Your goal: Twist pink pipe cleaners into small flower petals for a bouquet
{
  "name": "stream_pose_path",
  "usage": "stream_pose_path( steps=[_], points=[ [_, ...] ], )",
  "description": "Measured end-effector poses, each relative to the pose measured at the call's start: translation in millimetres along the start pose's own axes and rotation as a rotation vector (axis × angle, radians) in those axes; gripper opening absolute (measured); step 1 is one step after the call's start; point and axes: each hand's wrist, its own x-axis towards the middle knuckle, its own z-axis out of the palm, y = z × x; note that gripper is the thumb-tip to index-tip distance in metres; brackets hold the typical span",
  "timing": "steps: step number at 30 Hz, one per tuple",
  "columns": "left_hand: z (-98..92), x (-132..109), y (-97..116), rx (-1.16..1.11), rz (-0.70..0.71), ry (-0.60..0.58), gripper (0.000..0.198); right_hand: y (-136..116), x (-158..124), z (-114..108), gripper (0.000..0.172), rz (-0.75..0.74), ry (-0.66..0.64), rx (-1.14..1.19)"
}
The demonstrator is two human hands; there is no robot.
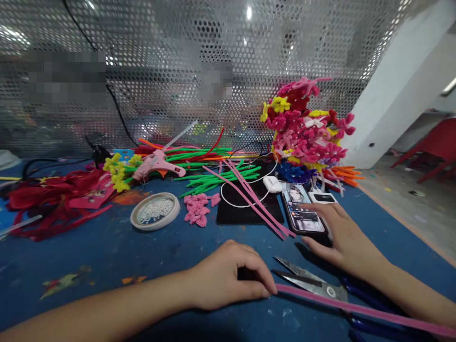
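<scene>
Left hand (231, 275) curled, fingertips pinched end of pink pipe cleaner (374, 311) lying near right on blue tabletop (107, 251). Right hand (342, 242) loosely gripped phone (302, 213); scissors (306, 280) lay between hands.

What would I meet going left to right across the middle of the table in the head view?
Red pipe-cleaner pile, dish of white beads, small pink pieces, black mat, phone touched by the right hand. Nearer, the left hand grips a pink pipe cleaner.

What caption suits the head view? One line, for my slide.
Left hand pinches a pink pipe cleaner beside open scissors; right hand touches a phone on the blue table.
</scene>
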Motion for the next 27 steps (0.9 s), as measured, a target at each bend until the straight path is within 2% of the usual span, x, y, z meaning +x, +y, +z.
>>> stream_pose_path(
  steps=[10,16,27],
  points=[
    [3.3,1.5,-0.3,0.082,0.038,-0.014,0.012,1.6,0.2,1.2,0.062,-0.05,-0.034,0.004],
    [5.1,2.5,0.8,0.104,0.046,-0.022,0.012,4.5,0.1,3.0,0.066,-0.021,0.07,0.002],
    [4.8,2.6,1.6,0.147,0.035,-0.041,0.012,7.1,0.8,6.2,0.058,-0.067,0.067,-0.022]
  ],
)
